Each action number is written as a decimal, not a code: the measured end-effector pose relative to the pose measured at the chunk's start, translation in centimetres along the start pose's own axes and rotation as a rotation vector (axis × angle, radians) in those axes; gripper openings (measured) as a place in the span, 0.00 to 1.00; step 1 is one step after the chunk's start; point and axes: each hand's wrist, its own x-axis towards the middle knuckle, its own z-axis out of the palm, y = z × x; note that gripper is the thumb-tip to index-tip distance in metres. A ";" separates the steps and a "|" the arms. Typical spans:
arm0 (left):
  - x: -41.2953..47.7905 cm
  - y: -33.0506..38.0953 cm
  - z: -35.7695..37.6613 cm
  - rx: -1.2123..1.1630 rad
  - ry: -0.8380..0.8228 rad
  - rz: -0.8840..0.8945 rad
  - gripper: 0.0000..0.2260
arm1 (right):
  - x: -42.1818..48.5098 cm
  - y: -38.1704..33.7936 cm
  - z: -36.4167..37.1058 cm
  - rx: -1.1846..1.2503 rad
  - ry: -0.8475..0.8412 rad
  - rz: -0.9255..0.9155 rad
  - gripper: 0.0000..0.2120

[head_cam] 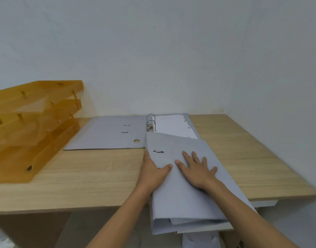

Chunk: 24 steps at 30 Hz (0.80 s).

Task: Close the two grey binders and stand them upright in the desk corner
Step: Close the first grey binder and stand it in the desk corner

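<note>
Two grey cardboard lever-arch binders lay on the pale wood-grain worktop [100,179] in the head view. The nearer binder [185,185] was shut, lying flat and angled, its near end jutting past the worktop's front edge, with white sheets showing at that end. My left hand [153,169] gripped its left edge, thumb on top of the cover and the other fingers tucked out of sight beneath or beside it. My right hand [198,169] lay flat on the cover, fingers [187,155] spread wide, holding nothing, only pressing down. The farther binder [107,133] lay open against the white wall [153,51], its metal rings [151,120] standing up and white punched paper [173,125] on its right half; the nearer binder's far corner overlapped it. An amber translucent plastic stack of letter trays [32,126] stood at the left of the worktop, beside the open binder.
</note>
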 end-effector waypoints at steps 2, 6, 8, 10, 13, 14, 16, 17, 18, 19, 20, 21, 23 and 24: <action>0.1 -0.1 0.1 -0.088 0.007 -0.051 0.31 | -0.1 0.1 0.3 -0.005 0.010 0.000 0.36; -0.5 -0.2 -0.4 -0.298 0.007 -0.327 0.26 | -0.5 -0.2 0.9 -0.005 0.045 -0.009 0.35; -0.4 0.0 -1.2 -0.417 0.024 -0.382 0.24 | -0.9 -0.5 1.1 0.011 0.051 -0.023 0.35; -0.4 0.3 -2.1 -0.512 0.030 -0.406 0.19 | -1.3 -0.9 1.1 0.056 0.046 -0.039 0.35; -1.2 0.8 -2.9 -0.692 -0.160 -0.428 0.23 | -1.9 -1.7 0.1 0.161 0.025 -0.067 0.35; -1.4 0.9 -2.9 -0.722 -0.229 -0.426 0.28 | -2.1 -2.2 -0.3 0.196 0.017 -0.085 0.34; -2.4 1.2 -2.8 -0.734 -0.324 -0.409 0.32 | -2.6 -3.2 -1.2 0.251 0.008 -0.135 0.33; -2.8 1.2 -2.6 -0.741 -0.353 -0.389 0.32 | -2.8 -3.8 -1.5 0.273 0.008 -0.165 0.33; -3.2 1.3 -2.4 -0.752 -0.369 -0.369 0.31 | -3.1 -4.3 -1.9 0.291 0.009 -0.193 0.33; -3.6 1.5 -2.2 -0.755 -0.372 -0.349 0.30 | -3.5 -4.8 -2.2 0.305 0.012 -0.220 0.32; -4.1 1.7 -2.0 -0.760 -0.370 -0.321 0.30 | -3.9 -5.2 -2.6 0.321 0.022 -0.246 0.32; -4.4 2.0 -1.8 -0.761 -0.368 -0.290 0.29 | -4.4 -5.5 -2.9 0.342 0.042 -0.270 0.31; -5.0 3.1 -1.5 -0.772 -0.352 -0.212 0.30 | -5.6 -5.8 -3.8 0.394 0.121 -0.322 0.30; -5.2 3.7 -1.4 -0.771 -0.335 -0.156 0.30 | -6.1 -5.8 -4.3 0.425 0.172 -0.355 0.29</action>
